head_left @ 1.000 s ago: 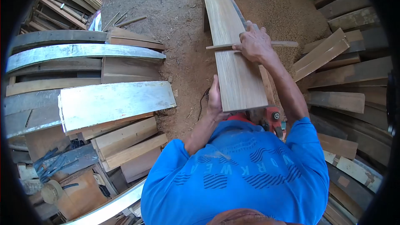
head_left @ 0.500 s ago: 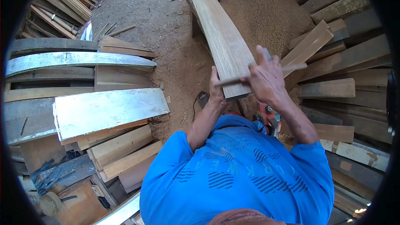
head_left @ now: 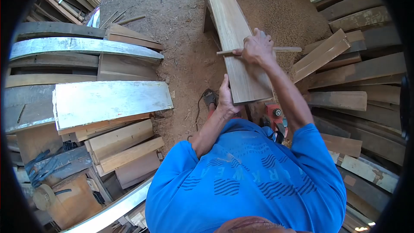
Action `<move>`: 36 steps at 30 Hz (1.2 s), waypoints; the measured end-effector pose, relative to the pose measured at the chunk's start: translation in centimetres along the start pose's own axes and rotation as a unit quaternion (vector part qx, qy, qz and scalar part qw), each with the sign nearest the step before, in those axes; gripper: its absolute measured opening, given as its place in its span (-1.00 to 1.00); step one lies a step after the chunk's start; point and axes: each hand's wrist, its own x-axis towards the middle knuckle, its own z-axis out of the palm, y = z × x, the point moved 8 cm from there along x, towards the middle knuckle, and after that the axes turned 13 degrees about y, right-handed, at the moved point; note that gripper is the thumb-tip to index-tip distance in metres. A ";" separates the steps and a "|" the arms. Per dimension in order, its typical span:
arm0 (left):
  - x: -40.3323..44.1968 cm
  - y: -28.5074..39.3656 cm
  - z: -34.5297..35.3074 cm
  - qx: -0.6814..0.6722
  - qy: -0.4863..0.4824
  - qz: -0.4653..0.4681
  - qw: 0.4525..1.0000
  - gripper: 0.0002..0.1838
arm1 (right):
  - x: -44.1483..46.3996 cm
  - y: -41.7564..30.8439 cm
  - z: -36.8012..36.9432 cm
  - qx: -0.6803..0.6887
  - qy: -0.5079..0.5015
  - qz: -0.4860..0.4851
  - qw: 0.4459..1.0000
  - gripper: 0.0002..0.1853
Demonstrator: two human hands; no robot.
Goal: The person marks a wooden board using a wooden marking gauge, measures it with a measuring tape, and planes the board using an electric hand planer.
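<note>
A long wooden board [head_left: 235, 23] points away from my body, its far end resting on a wooden stand [head_left: 208, 19]. My left hand [head_left: 226, 98] is closed at the near left corner of the board, thumb along the side edge and fingers partly hidden underneath. A thin wooden stick [head_left: 286, 49] lies crosswise over the board, jutting out past both long edges. Around its middle my right hand [head_left: 258, 48] is closed, above the board's right side.
Brown shavings [head_left: 284, 15] heap up right of the board. Stacked planks [head_left: 358, 69] line the right side; a pale board [head_left: 114, 103] tops a pile on the left. A red power tool [head_left: 274, 114] sits low by my body.
My right hand and the stick have moved forward along the board, away from my body. The left hand stays at the near end. The view has shifted slightly.
</note>
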 end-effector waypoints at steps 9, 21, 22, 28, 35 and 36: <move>2.9 -1.6 -1.5 -0.007 -0.073 0.006 0.997 -0.24 | -8.1 3.2 -0.9 0.056 0.098 -0.027 0.993 -0.43; 2.6 -1.6 -4.2 0.003 0.048 -0.023 0.999 -0.16 | 1.5 0.6 4.8 -0.007 0.078 -0.011 0.997 -0.53; 2.4 -1.4 -3.8 0.012 0.048 -0.017 0.999 -0.16 | 2.9 0.7 5.3 -0.001 0.074 -0.009 0.997 -0.53; 1.8 -1.1 -1.4 -0.024 0.017 -0.028 0.999 -0.18 | 2.2 0.6 2.0 0.010 0.036 -0.014 0.999 -0.52; 1.3 -0.6 4.6 -0.079 -0.100 -0.045 0.991 -0.22 | -8.3 2.8 -5.9 0.018 0.081 -0.053 0.995 -0.51; 1.2 -0.6 5.1 -0.092 -0.133 -0.059 0.985 -0.20 | -9.5 3.1 -7.2 0.010 0.071 -0.057 0.996 -0.49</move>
